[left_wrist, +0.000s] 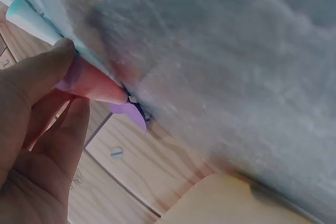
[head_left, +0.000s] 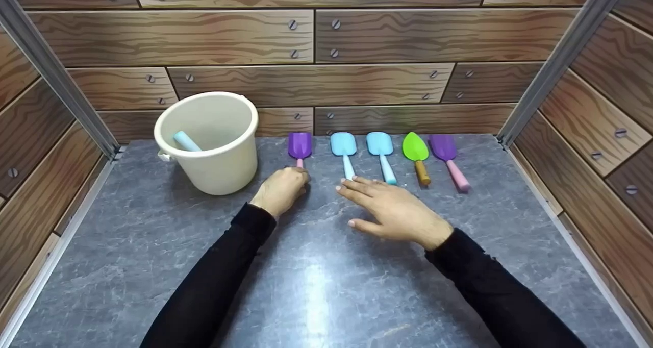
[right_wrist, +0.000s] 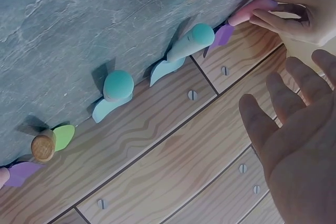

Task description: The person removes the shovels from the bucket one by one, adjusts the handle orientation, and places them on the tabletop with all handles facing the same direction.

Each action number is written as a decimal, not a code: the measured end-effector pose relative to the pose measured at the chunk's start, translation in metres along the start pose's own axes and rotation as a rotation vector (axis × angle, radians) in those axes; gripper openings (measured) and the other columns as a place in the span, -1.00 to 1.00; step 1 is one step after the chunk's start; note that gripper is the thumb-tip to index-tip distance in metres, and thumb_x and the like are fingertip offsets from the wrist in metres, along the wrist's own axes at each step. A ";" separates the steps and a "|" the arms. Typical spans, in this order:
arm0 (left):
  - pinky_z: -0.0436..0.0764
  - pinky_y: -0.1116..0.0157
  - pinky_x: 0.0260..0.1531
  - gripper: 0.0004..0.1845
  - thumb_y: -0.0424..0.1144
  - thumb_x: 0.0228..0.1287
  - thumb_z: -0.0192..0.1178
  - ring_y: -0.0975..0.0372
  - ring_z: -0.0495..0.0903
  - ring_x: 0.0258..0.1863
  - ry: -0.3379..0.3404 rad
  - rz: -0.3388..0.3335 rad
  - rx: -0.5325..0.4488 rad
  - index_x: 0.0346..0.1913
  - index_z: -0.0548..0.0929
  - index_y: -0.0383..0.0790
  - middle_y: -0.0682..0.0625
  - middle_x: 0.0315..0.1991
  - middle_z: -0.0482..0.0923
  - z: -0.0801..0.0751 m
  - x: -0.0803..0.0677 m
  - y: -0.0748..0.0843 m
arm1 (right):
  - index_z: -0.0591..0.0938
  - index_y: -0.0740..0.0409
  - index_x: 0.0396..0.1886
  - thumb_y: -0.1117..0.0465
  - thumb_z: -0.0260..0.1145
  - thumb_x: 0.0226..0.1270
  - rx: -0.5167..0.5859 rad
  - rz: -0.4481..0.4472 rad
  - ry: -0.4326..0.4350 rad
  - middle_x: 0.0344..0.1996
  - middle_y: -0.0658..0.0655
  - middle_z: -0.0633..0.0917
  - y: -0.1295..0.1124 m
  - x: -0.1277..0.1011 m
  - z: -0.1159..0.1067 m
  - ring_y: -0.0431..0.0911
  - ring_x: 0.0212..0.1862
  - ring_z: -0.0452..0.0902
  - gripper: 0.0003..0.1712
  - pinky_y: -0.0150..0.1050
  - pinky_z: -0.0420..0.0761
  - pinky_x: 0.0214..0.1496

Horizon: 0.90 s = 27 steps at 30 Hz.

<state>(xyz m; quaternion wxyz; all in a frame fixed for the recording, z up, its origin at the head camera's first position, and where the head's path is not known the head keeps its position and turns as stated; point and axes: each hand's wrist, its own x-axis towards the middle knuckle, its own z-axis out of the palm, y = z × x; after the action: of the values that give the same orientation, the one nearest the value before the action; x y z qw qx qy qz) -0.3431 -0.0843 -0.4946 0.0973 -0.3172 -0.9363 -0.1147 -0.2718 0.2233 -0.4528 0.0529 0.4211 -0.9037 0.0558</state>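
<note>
My left hand (head_left: pixel 283 189) pinches the pink handle of a purple toy shovel (head_left: pixel 300 145), whose blade points to the back wall. In the left wrist view, thumb and fingers close around that pink handle (left_wrist: pixel 102 85). My right hand (head_left: pixel 395 210) hovers with fingers extended, near the handle ends of two light blue shovels (head_left: pixel 343 144) (head_left: pixel 380 144), holding nothing. To their right lie a green trowel (head_left: pixel 415 146) with a brown handle and another purple shovel (head_left: pixel 444 147) with a pink handle.
A cream bucket (head_left: pixel 240 159) stands at the back left, a light blue handle (head_left: pixel 186 141) sticking up inside it. Wood-patterned walls (head_left: pixel 245 36) enclose the grey marbled tabletop (head_left: pixel 153 266) at the back and sides.
</note>
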 end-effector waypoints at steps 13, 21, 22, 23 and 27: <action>0.92 -0.17 0.25 -0.73 -0.29 0.70 0.35 -0.20 0.92 0.16 0.117 -0.021 0.011 0.25 0.81 -0.40 -0.28 0.16 0.90 -0.038 -0.003 0.004 | 0.37 -0.01 0.90 -0.28 0.34 0.81 -0.002 -0.001 -0.001 0.83 0.19 0.47 0.000 0.004 -0.008 0.21 0.85 0.39 -0.09 0.25 0.47 0.89; 0.80 -0.15 0.52 -0.59 -0.16 0.77 0.31 -0.19 0.84 0.41 0.195 -0.048 0.061 0.40 0.78 -0.38 -0.31 0.38 0.84 -0.071 -0.006 0.003 | 0.34 -0.05 0.92 -0.28 0.32 0.82 0.020 0.010 -0.010 0.86 0.15 0.43 -0.004 0.006 -0.018 0.19 0.88 0.33 -0.09 0.27 0.41 0.92; 0.76 -0.14 0.58 -0.57 -0.15 0.77 0.32 -0.18 0.81 0.46 0.199 -0.056 0.064 0.43 0.77 -0.38 -0.31 0.42 0.82 -0.075 -0.007 0.002 | 0.33 -0.05 0.93 -0.29 0.31 0.83 0.024 0.010 -0.012 0.87 0.15 0.42 -0.005 0.007 -0.019 0.19 0.89 0.32 -0.09 0.27 0.40 0.92; 0.73 -0.14 0.62 -0.54 -0.13 0.77 0.33 -0.17 0.79 0.50 0.204 -0.062 0.068 0.45 0.76 -0.37 -0.30 0.45 0.80 -0.079 -0.008 0.002 | 0.32 -0.05 0.93 -0.30 0.29 0.83 0.023 0.010 -0.015 0.87 0.13 0.40 -0.006 0.008 -0.021 0.19 0.89 0.31 -0.09 0.27 0.40 0.93; 0.61 -0.11 0.74 -0.51 -0.12 0.78 0.32 -0.13 0.71 0.61 0.223 -0.079 0.067 0.51 0.73 -0.37 -0.27 0.52 0.77 -0.095 -0.011 -0.002 | 0.31 -0.06 0.94 -0.31 0.26 0.85 0.012 0.004 -0.024 0.88 0.14 0.39 -0.008 0.010 -0.025 0.18 0.90 0.29 -0.09 0.25 0.37 0.94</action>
<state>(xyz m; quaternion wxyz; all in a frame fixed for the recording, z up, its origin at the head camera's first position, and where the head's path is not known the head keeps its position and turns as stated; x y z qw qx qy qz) -0.3257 -0.1181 -0.4070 0.2069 -0.2619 -0.9348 -0.1217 -0.2707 0.2140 -0.4259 0.0395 0.4203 -0.9048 0.0563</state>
